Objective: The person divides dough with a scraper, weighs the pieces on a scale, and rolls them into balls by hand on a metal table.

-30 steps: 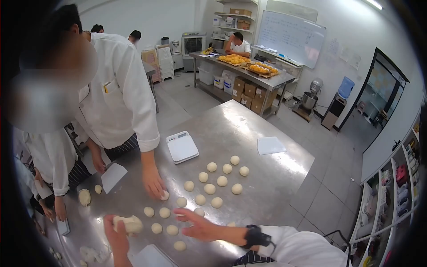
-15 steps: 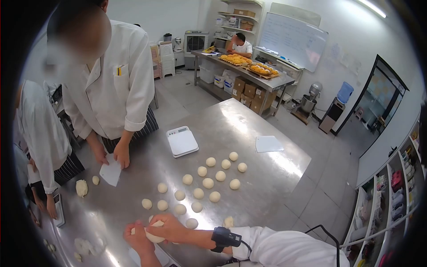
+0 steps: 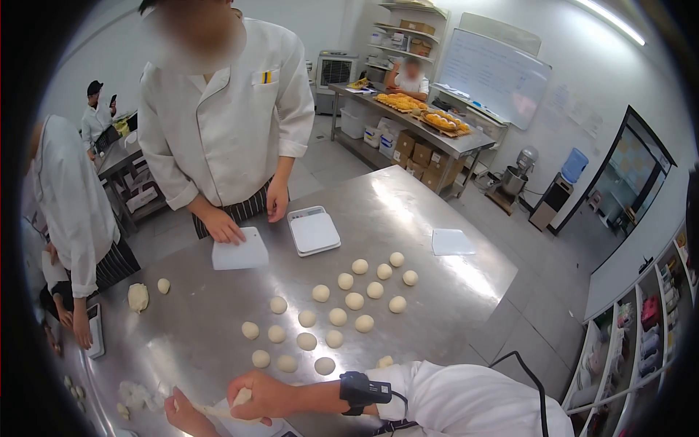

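My right hand [image 3: 263,394] is closed around a piece of pale dough [image 3: 243,397], which bulges out by the thumb. A stretched strand of the same dough runs left to my left hand [image 3: 188,416], whose fingers pinch its other end at the bottom edge of the view. Beneath my hands a white scale [image 3: 282,428] shows in part. In front of them several round dough balls [image 3: 306,341] lie spread over the steel table [image 3: 408,306]. A small dough scrap [image 3: 384,361] sits beside my right forearm.
Across the table a co-worker's hand [image 3: 224,226] rests on a white scraper [image 3: 242,251], beside a white scale [image 3: 314,231]. Another scraper [image 3: 453,242] lies at the right. A dough lump [image 3: 137,298] is at the left, near another person's hand [image 3: 81,332].
My hands have moved apart, with the dough now stretched between them. One more dough ball shows fully near my hands. The co-worker's scraper now lies flat on the table, under one hand.
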Available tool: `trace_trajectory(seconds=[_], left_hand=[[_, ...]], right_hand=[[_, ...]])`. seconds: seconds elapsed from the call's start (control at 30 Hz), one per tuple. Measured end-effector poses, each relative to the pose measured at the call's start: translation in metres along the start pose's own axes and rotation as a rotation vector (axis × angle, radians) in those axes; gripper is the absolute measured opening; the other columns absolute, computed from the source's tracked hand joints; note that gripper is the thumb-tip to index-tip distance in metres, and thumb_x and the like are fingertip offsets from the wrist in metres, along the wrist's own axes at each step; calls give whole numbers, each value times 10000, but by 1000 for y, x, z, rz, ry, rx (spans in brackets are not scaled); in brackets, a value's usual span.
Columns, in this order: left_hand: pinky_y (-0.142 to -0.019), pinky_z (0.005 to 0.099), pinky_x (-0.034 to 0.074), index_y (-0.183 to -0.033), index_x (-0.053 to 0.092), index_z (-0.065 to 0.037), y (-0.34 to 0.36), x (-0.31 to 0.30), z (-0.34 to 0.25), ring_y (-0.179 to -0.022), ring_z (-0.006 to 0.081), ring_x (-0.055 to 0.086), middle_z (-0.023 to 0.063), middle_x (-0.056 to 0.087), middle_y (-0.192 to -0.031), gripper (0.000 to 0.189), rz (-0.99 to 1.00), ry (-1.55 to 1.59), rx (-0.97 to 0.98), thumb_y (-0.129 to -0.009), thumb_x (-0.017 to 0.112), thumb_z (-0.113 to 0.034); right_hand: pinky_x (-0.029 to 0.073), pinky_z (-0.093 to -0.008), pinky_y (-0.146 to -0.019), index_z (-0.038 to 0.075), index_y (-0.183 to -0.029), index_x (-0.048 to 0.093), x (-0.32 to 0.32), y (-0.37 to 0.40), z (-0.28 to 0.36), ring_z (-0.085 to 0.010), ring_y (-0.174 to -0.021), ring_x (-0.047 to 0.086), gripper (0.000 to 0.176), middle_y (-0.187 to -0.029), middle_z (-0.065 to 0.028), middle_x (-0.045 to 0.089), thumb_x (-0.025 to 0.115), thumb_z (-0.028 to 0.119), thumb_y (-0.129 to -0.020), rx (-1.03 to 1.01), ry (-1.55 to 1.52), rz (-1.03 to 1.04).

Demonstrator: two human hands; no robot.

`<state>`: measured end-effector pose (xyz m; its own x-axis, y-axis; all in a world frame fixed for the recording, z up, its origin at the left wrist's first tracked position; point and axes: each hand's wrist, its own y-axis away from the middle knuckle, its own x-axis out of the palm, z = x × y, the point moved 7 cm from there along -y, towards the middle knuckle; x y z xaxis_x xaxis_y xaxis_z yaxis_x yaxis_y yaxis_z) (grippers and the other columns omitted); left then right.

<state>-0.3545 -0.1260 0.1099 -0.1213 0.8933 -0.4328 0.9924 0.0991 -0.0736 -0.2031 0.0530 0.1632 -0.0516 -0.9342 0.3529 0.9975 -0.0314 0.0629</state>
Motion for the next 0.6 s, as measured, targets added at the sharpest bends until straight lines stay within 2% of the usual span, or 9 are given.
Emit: trace_trajectory(seconds=[0.2, 0.27, 0.3, 0.33, 0.37, 0.4, 0.43, 0.53, 0.6], left_hand=[[-730, 423, 497, -914, 655, 113, 10, -43, 20, -749, 309, 590, 245, 663, -873, 339, -226, 28, 90, -854, 702, -218], [-700, 385, 514, -943, 643, 107, 7, -47, 44, -741, 293, 597, 211, 663, -884, 310, -175, 23, 140, -863, 675, -190], [-541, 271, 392, -796, 490, -63, -13, -13, 107, -649, 95, 469, 14, 521, -733, 271, -98, 589, 97, -1002, 487, -239], [-541, 292, 421, -832, 490, -84, 22, -8, 63, -653, 103, 486, 32, 532, -777, 265, 15, 470, 254, -1015, 431, -267], [-573, 288, 436, -843, 484, -99, 20, -17, 117, -645, 107, 478, 22, 513, -768, 230, 16, -11, 426, -1003, 461, -264], [-602, 270, 430, -806, 482, -110, 61, 0, 40, -654, 108, 461, 7, 479, -729, 262, 273, 781, 87, -1003, 458, -283], [-610, 273, 418, -820, 505, -82, 80, 7, 22, -687, 143, 479, 13, 480, -738, 279, 403, 809, -6, -1006, 456, -285], [-799, 516, 550, -948, 535, -41, 128, 31, 18, -842, 327, 609, 98, 531, -825, 315, 635, 1084, -117, -1012, 471, -343], [-815, 637, 539, -972, 538, -55, 148, 28, 43, -924, 396, 625, 114, 541, -877, 364, 642, 634, -126, -1001, 473, -412]], right_hand=[[401, -247, -374, 56, -872, 570, -5, 10, 32, -96, -484, 542, 130, -790, -33, 586, 639, 166, -866, -9, -168, 80], [470, -254, -532, 59, -911, 590, -13, 7, 60, -105, -669, 586, 120, -913, -25, 590, 601, 178, -929, -106, -84, 73], [474, -278, -641, 56, -928, 598, -20, 5, 80, -121, -764, 581, 128, -939, -33, 589, 572, 179, -953, -281, 76, 51], [478, -303, -751, 53, -945, 605, -21, -4, 95, -137, -860, 577, 145, -965, -41, 588, 543, 180, -978, -446, 195, 72], [445, -282, -816, 45, -974, 592, -23, -14, 109, -114, -895, 553, 153, -923, -29, 579, 561, 195, -969, -622, 321, 128], [455, -282, -802, 27, -941, 605, -21, -23, 127, -111, -880, 558, 125, -945, -46, 577, 554, 140, -959, -604, 250, 206], [458, -294, -809, 1, -925, 614, -19, -33, 141, -118, -876, 561, 118, -961, -51, 576, 557, 102, -945, -705, 132, 218], [449, -328, -882, -12, -1090, 618, -11, -49, 172, -202, -1022, 550, 193, -1085, -128, 560, 554, 58, -921, -1135, 616, -247], [431, -387, -961, 3, -1218, 572, -16, -81, 125, -306, -1149, 518, 319, -1217, -193, 536, 537, 83, -911, -1295, 895, -478]])
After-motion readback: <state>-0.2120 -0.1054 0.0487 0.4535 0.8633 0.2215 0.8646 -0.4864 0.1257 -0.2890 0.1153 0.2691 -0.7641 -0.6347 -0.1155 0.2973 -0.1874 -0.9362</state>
